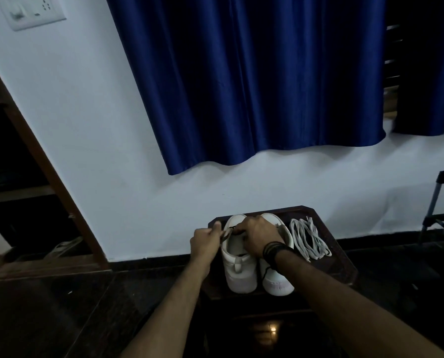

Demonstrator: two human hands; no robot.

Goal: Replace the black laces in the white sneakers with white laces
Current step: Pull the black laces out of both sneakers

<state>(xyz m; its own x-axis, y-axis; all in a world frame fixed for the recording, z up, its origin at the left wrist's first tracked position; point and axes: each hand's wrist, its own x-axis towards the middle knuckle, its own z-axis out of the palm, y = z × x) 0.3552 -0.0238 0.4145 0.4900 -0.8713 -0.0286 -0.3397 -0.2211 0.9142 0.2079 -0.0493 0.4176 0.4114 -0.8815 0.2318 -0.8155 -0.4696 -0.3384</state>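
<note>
The left hand [206, 241] has its fingers curled, pinching what looks like a strand of the black lace [231, 228] just left of the left sneaker [237, 257]. The right hand [259, 237] lies over the tongue area of the same shoe with fingers bent down onto the lace; whether they pinch it or only press I cannot tell, since the back of the hand hides the tips. A dark banded wrist wrap [276, 250] sits behind that hand.

The lace is still threaded in the far eyelets, so the unlacing looks barely begun. The right sneaker [276, 277] stands touching the left one, a black strand showing near its heel. The white laces [310, 240] lie in a loose bundle just right of the shoes, all on a small dark table [341, 264] against the wall.

The risks I judge: a sideways tug by the left hand could drag the light shoe toward the table's left edge, which is close, if the right hand is not bracing it. A pull against a snagged eyelet could also jerk both shoes, and the right forearm might sweep the white bundle off the table.
</note>
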